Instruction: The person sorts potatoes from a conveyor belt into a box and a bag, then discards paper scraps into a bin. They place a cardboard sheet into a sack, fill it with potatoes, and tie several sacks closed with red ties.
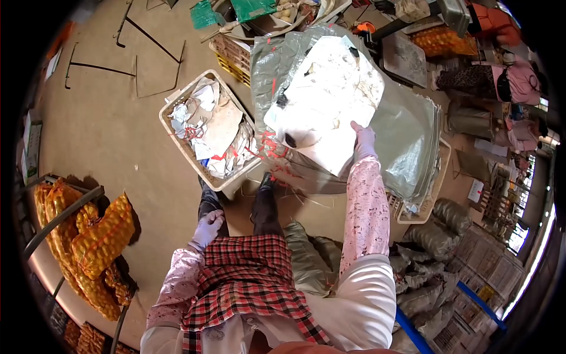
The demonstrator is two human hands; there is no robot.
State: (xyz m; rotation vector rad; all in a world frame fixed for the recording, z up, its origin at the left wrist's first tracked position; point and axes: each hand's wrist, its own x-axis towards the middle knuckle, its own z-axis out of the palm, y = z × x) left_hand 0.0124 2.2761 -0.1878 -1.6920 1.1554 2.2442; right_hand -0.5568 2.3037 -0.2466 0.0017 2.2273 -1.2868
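My right hand [364, 141], in a pale glove, reaches forward and grips the lower right edge of a bright white sheet-like piece [330, 97] with dark patches. That piece lies over stacked grey-green woven sacks [407, 141]. My left hand [209, 229], also gloved, hangs near my left thigh beside the red checked apron [244, 271]; its fingers are curled, and whether they hold anything is too small to tell. Between the hands and further forward stands a cream plastic crate [168, 133] with paper scraps, cardboard and red strings.
Orange net bags of produce [103, 236] hang or rest on a metal frame at the left. Full sacks [433, 236] lie at the lower right. A scale [404, 59] stands at the upper right, near other people [522, 82]. Metal stands [153, 38] are at the upper left.
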